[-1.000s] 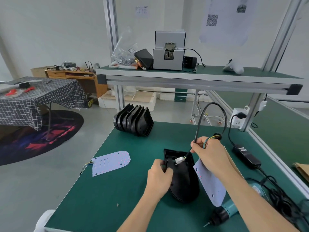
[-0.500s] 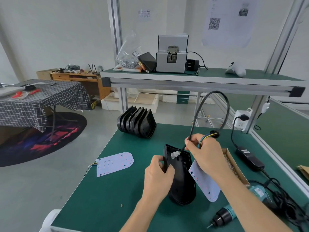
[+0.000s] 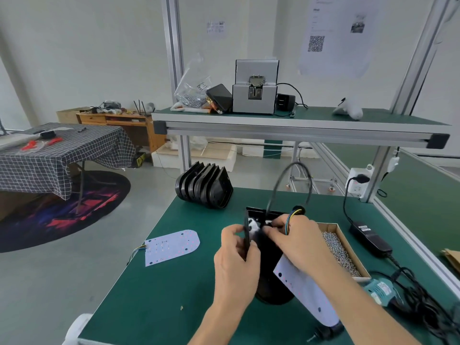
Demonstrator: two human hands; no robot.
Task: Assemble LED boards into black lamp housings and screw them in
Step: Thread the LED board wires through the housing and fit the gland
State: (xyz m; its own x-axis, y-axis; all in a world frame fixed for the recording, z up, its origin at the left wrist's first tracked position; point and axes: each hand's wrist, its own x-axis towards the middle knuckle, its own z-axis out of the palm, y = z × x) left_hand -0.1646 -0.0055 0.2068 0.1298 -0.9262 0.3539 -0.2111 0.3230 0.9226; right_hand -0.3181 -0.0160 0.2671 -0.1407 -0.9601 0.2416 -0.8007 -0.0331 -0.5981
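A black lamp housing [image 3: 270, 272] is tilted up on its edge in the middle of the green bench. My left hand [image 3: 236, 267] grips its left rim. My right hand [image 3: 296, 241] pinches the coloured wires and white connector at the housing's top opening, with a black cable [image 3: 291, 180] looping above. A white LED board [image 3: 306, 292] hangs under my right wrist against the housing. A second LED board [image 3: 171, 246] lies flat to the left.
A stack of black housings [image 3: 204, 186] stands at the bench's back. A cardboard box of screws [image 3: 341, 250] sits right of my hands. A teal electric screwdriver [image 3: 378, 292], a power adapter [image 3: 369, 239] and tangled cables lie at the right edge.
The housing has been tipped further upright and raised. My right hand has moved down to its top opening with the connector, and the camera has moved closer.
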